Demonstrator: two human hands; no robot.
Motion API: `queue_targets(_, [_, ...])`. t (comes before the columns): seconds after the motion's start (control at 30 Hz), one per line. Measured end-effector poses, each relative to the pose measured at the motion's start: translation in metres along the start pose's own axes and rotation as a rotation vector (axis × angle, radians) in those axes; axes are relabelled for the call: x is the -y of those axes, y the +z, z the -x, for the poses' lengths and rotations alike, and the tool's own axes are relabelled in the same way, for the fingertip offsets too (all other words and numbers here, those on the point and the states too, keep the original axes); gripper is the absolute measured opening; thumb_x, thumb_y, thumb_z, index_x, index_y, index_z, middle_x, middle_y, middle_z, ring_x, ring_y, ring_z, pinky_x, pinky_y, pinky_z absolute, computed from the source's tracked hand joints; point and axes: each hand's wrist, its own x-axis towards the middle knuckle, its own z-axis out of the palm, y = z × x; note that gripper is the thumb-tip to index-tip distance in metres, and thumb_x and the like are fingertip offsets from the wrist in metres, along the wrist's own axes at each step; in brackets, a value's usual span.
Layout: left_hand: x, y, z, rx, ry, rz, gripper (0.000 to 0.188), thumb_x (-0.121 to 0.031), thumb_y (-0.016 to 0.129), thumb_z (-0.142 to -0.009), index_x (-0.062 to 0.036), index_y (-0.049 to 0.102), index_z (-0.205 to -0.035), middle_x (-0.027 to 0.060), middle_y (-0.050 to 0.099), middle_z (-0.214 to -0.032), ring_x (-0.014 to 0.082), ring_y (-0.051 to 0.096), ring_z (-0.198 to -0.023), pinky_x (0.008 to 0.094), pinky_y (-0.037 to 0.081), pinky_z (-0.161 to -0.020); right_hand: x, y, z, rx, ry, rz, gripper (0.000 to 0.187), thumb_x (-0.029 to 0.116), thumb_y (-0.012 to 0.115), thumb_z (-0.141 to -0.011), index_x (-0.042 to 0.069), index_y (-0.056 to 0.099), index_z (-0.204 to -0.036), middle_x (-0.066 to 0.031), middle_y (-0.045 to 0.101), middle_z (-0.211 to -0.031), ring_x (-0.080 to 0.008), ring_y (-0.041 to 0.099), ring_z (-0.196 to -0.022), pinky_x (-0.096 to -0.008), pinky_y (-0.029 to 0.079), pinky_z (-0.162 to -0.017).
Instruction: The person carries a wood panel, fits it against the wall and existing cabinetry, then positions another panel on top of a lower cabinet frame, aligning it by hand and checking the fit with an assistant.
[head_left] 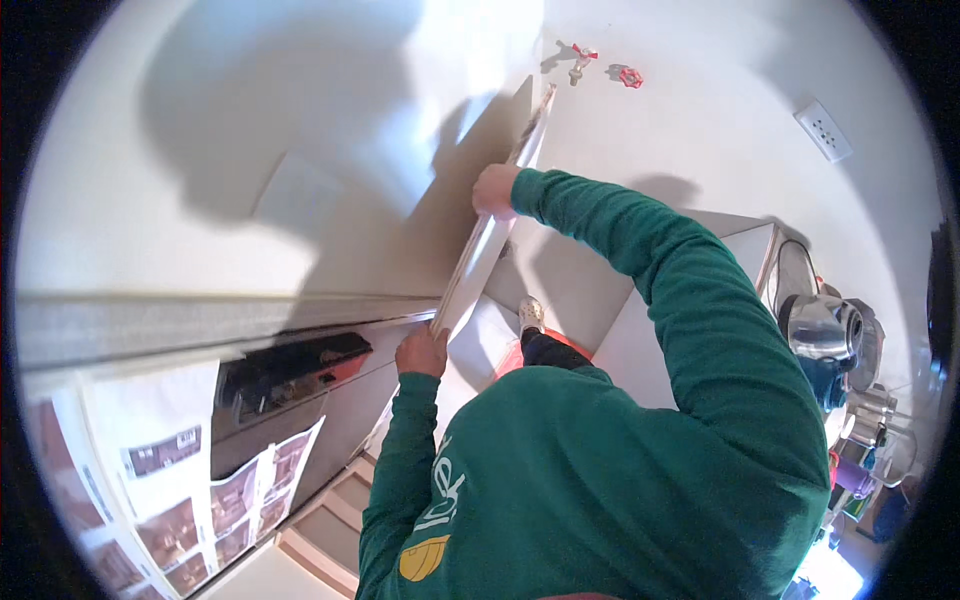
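Note:
A long, pale board (471, 275) stands on edge, slanting from the wall corner toward me along the left wall. My right hand (495, 191) is closed round its upper edge, about midway along. At the nearer end my left hand (421, 352) grips the same board, fingers wrapped over the edge. Part of the board's far face is hidden behind my right hand and sleeve.
Two red-handled valves, a tap (580, 62) and a round one (630, 77), stick out of the far wall, with a white outlet (823, 131) to the right. Metal cookware (820, 327) crowds the right side. Printed sheets (170, 530) and a black case (290, 378) lie left.

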Motion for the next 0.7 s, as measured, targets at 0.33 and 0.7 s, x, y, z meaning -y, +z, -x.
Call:
queue_targets(0.33, [-0.022, -0.003, -0.119, -0.047, 0.016, 0.046, 0.048, -0.046, 0.066, -0.094, -0.0049, 0.069, -0.119, 0.0212, 0.074, -0.103, 0.0419, 0.071, -0.094, 0.0526, 0.057, -0.083, -0.105, 0.021, -0.027, 0.023, 0.056, -0.052, 0.021, 0.022, 0.076, -0.072, 0.01, 0.077, -0.089, -0.0137, 0.074, -0.091, -0.038, 0.072, -0.092, -0.0504, 0.058, -0.083])
queue_targets(0.7, [-0.01, 0.011, -0.151, -0.049, 0.028, 0.013, 0.044, -0.043, 0.068, -0.093, -0.006, 0.069, -0.117, 0.0216, 0.073, -0.108, 0.0416, 0.071, -0.095, 0.0509, 0.057, -0.083, -0.118, 0.047, -0.045, 0.01, 0.042, -0.041, 0.018, 0.019, 0.075, -0.072, 0.008, 0.078, -0.086, -0.0135, 0.076, -0.089, -0.0368, 0.074, -0.089, -0.0495, 0.061, -0.079])
